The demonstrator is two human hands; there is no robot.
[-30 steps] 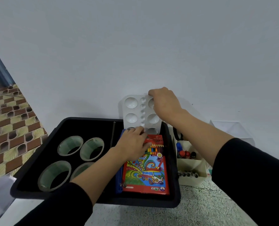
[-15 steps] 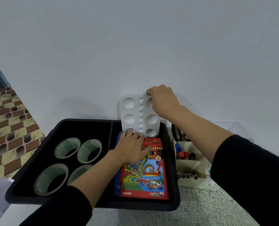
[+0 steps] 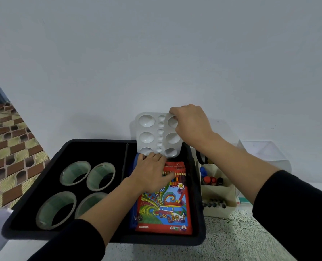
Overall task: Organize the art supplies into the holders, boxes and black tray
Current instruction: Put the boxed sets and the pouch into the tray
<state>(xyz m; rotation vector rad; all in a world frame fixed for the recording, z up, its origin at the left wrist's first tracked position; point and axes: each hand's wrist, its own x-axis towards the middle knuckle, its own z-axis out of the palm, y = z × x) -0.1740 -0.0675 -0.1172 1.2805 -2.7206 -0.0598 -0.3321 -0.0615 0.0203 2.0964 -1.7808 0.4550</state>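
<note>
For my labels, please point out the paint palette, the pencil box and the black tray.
paint palette (image 3: pixel 146 137), head view, middle left well.
pencil box (image 3: pixel 168 211), head view, printed van.
black tray (image 3: pixel 165 240), head view, near rim.

I see soft, even, slightly dim light. The paint palette (image 3: pixel 149 136) throws a faint shadow on the wall (image 3: pixel 156 53). Straight lines bend near the edges.

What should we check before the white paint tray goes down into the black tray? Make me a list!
1. Right hand grips the palette at its top edge: ok.
2. Palette's lower end sits inside the black tray: ok.
3. Landing spot free: not ok, the left hand rests on the pencil box.
4. Tape rolls are out of the way, on the tray's left: ok.
5. Anything hidden behind the palette: cannot tell.
</note>
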